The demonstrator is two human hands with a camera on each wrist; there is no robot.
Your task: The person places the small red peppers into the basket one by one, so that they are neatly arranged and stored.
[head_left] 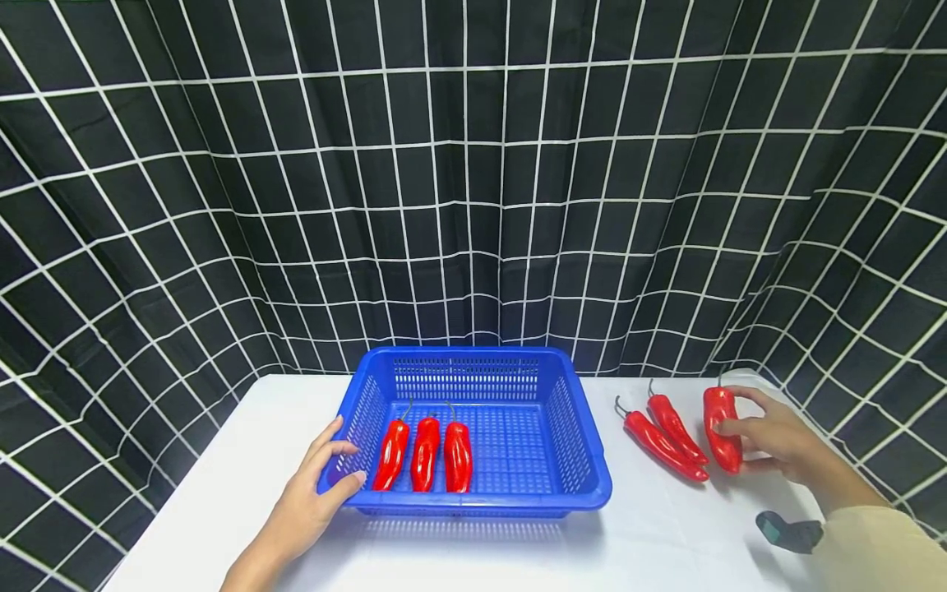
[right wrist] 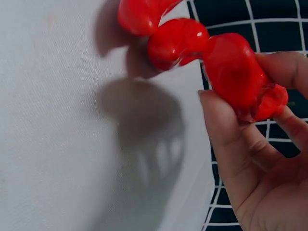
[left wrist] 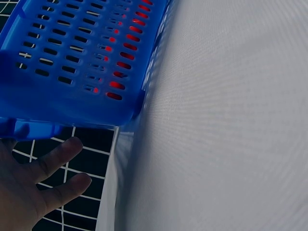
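Observation:
My right hand (head_left: pixel 773 432) grips a red chili pepper (head_left: pixel 721 427) between thumb and fingers, its stem pointing away. In the right wrist view this pepper (right wrist: pixel 233 72) appears end-on, above the white surface. Just left of it lie two more red peppers (head_left: pixel 657 448), side by side with their stems at the far end. My left hand (head_left: pixel 307 497) rests at the near left corner of a blue plastic basket (head_left: pixel 481 501), thumb and fingertips over its rim. In the left wrist view two fingers (left wrist: pixel 65 192) stretch out straight, apart from the basket wall.
Three red peppers (head_left: pixel 425 452) stand in a row in the basket's left half, stems toward the back. The basket sits on a white table (head_left: pixel 651 543). A black curtain with a white grid (head_left: pixel 473 181) encloses the back and sides. A dark band (head_left: pixel 787 530) shows by the right sleeve.

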